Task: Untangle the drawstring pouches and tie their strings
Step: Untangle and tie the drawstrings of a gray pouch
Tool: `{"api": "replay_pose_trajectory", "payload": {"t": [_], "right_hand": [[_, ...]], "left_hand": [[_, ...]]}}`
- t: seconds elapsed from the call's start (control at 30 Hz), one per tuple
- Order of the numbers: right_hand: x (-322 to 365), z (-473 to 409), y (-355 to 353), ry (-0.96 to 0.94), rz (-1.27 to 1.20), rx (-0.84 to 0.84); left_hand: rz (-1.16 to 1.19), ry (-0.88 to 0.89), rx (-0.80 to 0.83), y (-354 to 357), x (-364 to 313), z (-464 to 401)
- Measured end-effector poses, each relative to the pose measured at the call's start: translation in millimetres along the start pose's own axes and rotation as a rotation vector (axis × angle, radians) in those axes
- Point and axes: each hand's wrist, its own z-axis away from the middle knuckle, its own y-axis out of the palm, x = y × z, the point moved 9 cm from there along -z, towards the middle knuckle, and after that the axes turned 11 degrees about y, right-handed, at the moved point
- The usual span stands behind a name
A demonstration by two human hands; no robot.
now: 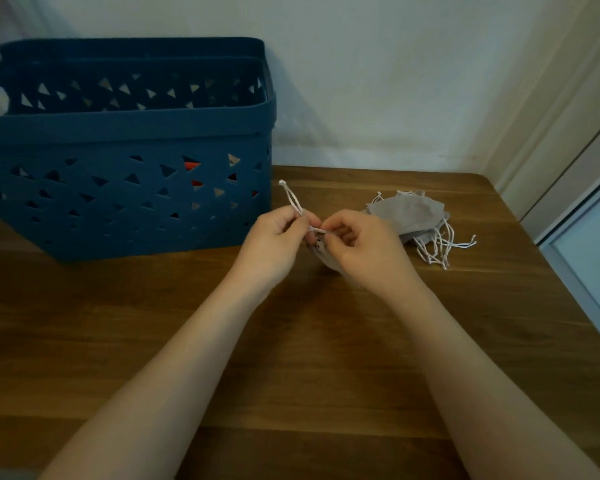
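Above the middle of the wooden table [291, 358], the left hand [274, 244] pinches a white cord loop [293, 199] of a grey fabric pouch [321, 254]. The right hand [364, 251] pinches the cord at the pouch mouth. A pile of grey pouches [409, 216] with knotted cords lies near the right edge, beside a perforated blue plastic basket [125, 188].

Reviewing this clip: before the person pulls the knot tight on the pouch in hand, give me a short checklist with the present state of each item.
1. Left hand pinches the white string: ok.
2. Right hand pinches the string too: ok.
3. Held pouch is apart from the pile of grey pouches: ok.
4. Knot already formed between the fingers: cannot tell, hidden by the hands.
5. String's knotted end is free, sticking up beside the blue basket: ok.
6. Pile's strings untangled: cannot tell; they lie bunched on the wooden table.
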Motion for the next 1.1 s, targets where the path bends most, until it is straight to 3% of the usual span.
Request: {"api": "replay_pose_trajectory", "payload": {"t": [0.37,0.53,0.77,0.9,1.1], "right_hand": [[10,0,6,-0.061,-0.05,-0.047],[0,-4,9,0.035,-0.136,0.006],[-14,1,8,0.197,-0.517,0.111],[-24,-1,6,0.246,-0.56,0.058],[-34,-2,7,0.292,-0.541,0.016]], "left_hand": [[-0.16,0.146,0.109,4,-10,-3],[-0.226,0.188,0.119,5,-16,-2],[-0.135,0.139,0.083,2,-12,-2],[-0.041,0.103,0.069,3,-8,1],[-0.176,0.125,0.088,4,-9,4]]}}
